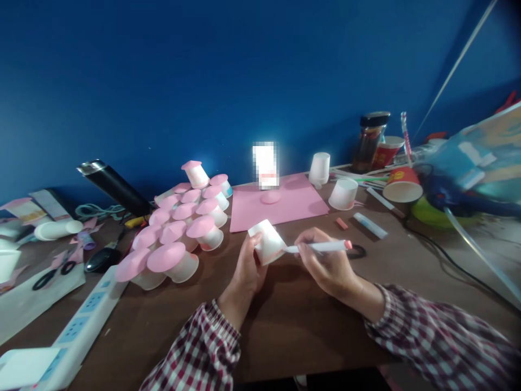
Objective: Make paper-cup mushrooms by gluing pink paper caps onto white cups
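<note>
In the middle of the head view, my left hand (249, 266) is closed around a white paper cup (268, 243), which it holds tilted above the table. My right hand (325, 266) grips a white marker (325, 246) with a reddish end. The marker's tip points left and meets the cup's side near its lower right edge. Faint reddish marks show there. Just beyond the cup lies a pink sheet (280, 209) with a pink paper disc (271, 196) on it. A small reddish cap (342, 223) rests to the right of the sheet.
Several pink-topped cups (173, 258) stand at left, beside a power strip (87, 309), a black flask (118, 187), a mouse (102, 259) and scissors (55, 271). White cups (343, 194), a glue stick (370, 225), a red cup (402, 184) and a dark bottle (369, 142) are at right.
</note>
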Tool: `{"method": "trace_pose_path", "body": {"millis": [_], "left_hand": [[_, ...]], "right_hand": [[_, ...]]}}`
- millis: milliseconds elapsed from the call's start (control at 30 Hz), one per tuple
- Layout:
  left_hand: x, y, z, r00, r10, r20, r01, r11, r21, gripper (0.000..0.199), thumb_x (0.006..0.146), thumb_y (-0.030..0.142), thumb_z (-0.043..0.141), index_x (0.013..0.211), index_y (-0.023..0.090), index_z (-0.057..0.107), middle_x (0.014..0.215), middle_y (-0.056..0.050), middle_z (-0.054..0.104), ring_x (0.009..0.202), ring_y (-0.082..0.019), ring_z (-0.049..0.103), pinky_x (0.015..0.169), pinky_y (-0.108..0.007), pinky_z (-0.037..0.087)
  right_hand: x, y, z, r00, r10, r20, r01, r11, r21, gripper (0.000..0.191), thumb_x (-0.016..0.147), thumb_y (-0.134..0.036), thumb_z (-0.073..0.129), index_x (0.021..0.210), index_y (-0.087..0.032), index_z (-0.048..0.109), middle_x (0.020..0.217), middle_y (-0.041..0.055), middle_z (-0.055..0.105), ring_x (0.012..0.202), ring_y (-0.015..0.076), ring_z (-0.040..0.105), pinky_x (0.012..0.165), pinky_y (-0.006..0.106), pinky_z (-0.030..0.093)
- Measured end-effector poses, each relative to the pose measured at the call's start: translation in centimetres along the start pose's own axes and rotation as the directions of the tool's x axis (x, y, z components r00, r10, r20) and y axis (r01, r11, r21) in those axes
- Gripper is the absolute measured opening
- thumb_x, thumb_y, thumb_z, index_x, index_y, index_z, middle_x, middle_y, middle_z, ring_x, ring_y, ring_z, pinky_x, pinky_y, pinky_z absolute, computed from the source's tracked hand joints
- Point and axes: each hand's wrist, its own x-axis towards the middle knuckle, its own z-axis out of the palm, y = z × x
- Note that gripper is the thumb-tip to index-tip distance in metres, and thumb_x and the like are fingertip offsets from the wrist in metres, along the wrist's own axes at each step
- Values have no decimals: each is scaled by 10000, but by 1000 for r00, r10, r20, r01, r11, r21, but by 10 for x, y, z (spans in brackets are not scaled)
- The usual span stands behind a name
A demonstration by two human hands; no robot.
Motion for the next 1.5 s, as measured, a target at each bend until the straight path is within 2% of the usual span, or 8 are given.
{"method": "trace_pose_path", "body": {"millis": [200,333,567,800,900,1067,1267,1500], "left_hand": [[1,-2,-1,997,49,57,-52,997,59,343,733,391,728,930,136,611,809,-37,639,716,-137,605,687,-263,494],[1,-2,-2,993,49,105,-57,996,75,311,764,394,709,902,135,606,769,-23,626,681,-115,587,669,-244,482],[-1,-1,-1,993,83,82,-85,996,30,315,768,360,717,985,164,600,737,6,610,654,-121,584,635,-253,489],[0,0,2,991,109,83,-111,994,16,251,759,327,724,915,152,636,787,-22,636,702,-137,601,668,-251,507],[0,1,3,995,79,62,-79,997,-7,234,766,301,708,932,155,633,847,-40,642,769,-158,615,716,-275,525],[1,1,1,1000,7,-16,-6,1000,7,232,784,337,658,911,147,619,896,-87,654,796,-185,617,683,-284,521],[-1,-1,-1,990,66,122,-76,993,86,311,771,391,699,939,146,607,837,-54,642,738,-151,599,698,-269,494],[0,-3,-2,978,112,175,-125,990,60,254,799,354,685,936,164,587,736,7,587,668,-115,562,659,-248,470]], "right_hand": [[0,-1,0,999,3,44,-5,999,45,95,867,-212,517,783,-187,554,601,-15,566,481,96,467,453,213,373],[-2,0,0,999,40,21,-42,996,77,113,890,-229,502,794,-192,548,602,-19,559,474,93,462,446,212,365],[-1,3,0,999,31,-11,-31,999,35,119,881,-228,512,777,-190,557,612,-12,563,506,105,479,470,219,384],[1,1,-1,1000,17,14,-17,999,30,118,881,-231,512,782,-189,559,612,-13,564,491,103,470,464,220,376],[1,1,-1,999,0,-38,1,1000,11,126,885,-225,504,775,-189,556,627,-9,564,518,107,478,484,223,379],[2,0,0,1000,7,12,-8,1000,22,117,881,-214,508,778,-187,557,607,-19,548,494,99,454,469,221,359],[1,-2,-1,999,14,45,-17,998,65,115,886,-218,504,787,-186,553,613,-15,558,498,99,464,474,224,366],[0,1,-1,999,18,35,-21,995,97,119,897,-235,502,795,-191,545,619,-18,555,505,97,461,481,222,364]]}}
